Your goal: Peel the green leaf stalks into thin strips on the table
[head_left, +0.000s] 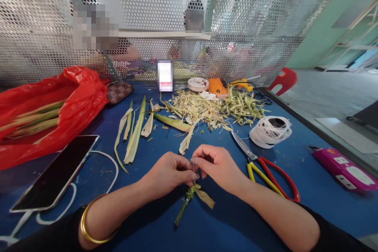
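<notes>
Near the front middle of the table, my left hand (173, 173) is closed, its thumb and forefinger pinching the top of a small woven leaf piece (189, 193). That piece has a green stem (180, 214) pointing down toward me and a dry, brownish leaf flap (206, 198) at its right. Close beside it my right hand (217, 165) is closed too, with thumb and forefinger pinched by a thin strand between the hands; what exactly it grips is too small to make out. A pale dry leaf strip (186, 141) lies just beyond my fingertips.
Right: scissors (251, 155), white string roll (270, 132), purple packet (345, 168). Behind: leaf scraps (203, 106), tape roll (197, 84), lit phone (165, 75), perforated metal screen (153, 0). Left: long leaves (136, 134), red bag (79, 90), tablet-like device (59, 173) with white cable (113, 161).
</notes>
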The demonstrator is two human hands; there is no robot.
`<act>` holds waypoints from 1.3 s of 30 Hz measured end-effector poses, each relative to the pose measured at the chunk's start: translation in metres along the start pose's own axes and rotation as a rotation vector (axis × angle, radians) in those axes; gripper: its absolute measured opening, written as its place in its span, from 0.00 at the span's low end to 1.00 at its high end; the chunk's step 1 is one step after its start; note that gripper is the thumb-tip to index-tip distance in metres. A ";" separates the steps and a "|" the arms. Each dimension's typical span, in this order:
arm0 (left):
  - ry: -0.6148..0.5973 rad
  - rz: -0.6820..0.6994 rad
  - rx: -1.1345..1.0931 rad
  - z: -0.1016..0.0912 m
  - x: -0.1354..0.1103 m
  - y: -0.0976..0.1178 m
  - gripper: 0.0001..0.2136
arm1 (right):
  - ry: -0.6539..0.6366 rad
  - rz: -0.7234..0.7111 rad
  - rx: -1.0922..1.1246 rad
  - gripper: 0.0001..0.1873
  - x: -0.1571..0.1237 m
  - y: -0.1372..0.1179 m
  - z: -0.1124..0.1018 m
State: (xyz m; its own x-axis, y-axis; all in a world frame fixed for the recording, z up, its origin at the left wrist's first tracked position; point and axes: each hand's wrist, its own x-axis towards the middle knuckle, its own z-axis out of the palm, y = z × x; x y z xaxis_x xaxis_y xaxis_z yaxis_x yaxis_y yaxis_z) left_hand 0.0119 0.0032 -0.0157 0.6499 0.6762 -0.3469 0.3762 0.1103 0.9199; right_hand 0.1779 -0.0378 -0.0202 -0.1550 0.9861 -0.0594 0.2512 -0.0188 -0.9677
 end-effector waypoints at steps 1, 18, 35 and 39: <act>0.002 -0.005 -0.004 0.000 0.000 0.000 0.08 | 0.013 -0.014 -0.015 0.05 0.000 0.000 -0.001; -0.003 0.005 0.013 0.003 -0.001 -0.003 0.04 | 0.093 -0.330 -0.258 0.09 -0.002 0.001 0.005; 0.088 -0.006 -0.048 -0.001 0.001 -0.005 0.12 | 0.090 -0.241 -0.306 0.04 -0.001 0.004 -0.005; 0.089 0.006 -0.003 -0.001 0.001 -0.007 0.14 | 0.069 -0.241 -0.306 0.06 -0.001 0.005 0.000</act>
State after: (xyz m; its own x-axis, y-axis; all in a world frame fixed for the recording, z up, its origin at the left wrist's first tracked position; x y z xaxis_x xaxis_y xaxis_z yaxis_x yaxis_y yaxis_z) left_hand 0.0097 0.0040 -0.0222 0.5906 0.7392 -0.3237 0.3704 0.1080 0.9226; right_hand 0.1788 -0.0389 -0.0247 -0.1828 0.9651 0.1874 0.4903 0.2547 -0.8335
